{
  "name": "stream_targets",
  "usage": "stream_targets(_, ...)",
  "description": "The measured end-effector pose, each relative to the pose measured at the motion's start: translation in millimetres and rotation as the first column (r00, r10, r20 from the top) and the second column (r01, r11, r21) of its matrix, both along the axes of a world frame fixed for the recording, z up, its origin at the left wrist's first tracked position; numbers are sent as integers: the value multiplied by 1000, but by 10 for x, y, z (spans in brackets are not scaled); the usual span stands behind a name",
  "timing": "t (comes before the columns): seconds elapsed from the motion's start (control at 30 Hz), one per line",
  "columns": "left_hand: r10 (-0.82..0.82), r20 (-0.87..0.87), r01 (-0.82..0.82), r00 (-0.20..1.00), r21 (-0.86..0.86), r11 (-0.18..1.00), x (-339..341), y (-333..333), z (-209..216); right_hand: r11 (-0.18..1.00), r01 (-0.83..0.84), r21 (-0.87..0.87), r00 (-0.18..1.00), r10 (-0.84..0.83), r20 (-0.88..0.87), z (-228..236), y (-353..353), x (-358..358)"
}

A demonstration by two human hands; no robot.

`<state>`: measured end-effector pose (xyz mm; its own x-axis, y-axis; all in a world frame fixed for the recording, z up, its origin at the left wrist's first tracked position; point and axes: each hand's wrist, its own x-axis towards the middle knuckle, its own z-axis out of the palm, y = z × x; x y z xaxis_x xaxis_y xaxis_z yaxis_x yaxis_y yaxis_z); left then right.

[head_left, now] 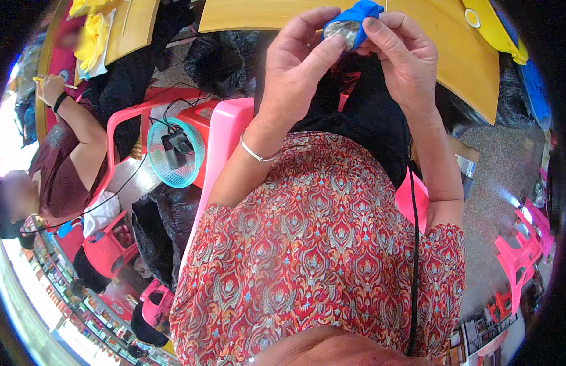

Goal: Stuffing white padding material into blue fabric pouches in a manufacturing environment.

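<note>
Up at the top middle, both of my hands hold a small blue fabric piece between them. Its rounded, silvery-grey face points toward me; whether this is a lining or stuffing I cannot tell. My left hand pinches the near left side, thumb lying across the grey face. With thumb and fingertips, my right hand grips the right edge of the blue fabric. Just beyond my hands is the edge of a yellow-brown tabletop.
Yellow and blue fabric with a white ring lies at upper right. At left, another person's hand is by yellow fabric. A turquoise basket with black adapters stands beside a pink chair; black plastic bags lie nearby.
</note>
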<state>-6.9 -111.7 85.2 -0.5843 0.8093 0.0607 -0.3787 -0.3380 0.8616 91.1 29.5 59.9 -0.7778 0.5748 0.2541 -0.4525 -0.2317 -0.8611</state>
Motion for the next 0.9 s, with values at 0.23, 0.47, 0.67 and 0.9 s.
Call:
stream_targets(0.23, 157, -190, -182, 969, -121, 976, -65, 29, -83, 942, 0, 334, 989, -50, 141, -20, -88, 28)
stream_targets(0.47, 356, -473, -415, 806, -23, 910, -98, 48, -172, 963, 37, 265, 975, -93, 200, -3, 2, -31)
stream_targets(0.67, 188, -407, -255, 894, -117, 960, -47, -55, -38, 333, 37, 942, 982, -189, 28, 539, 35, 51)
stream_targets(0.9, 171, -248, -166, 954, 39, 985, 40, -64, -82, 847, 5, 532, 982, -105, 159, 247, 22, 72)
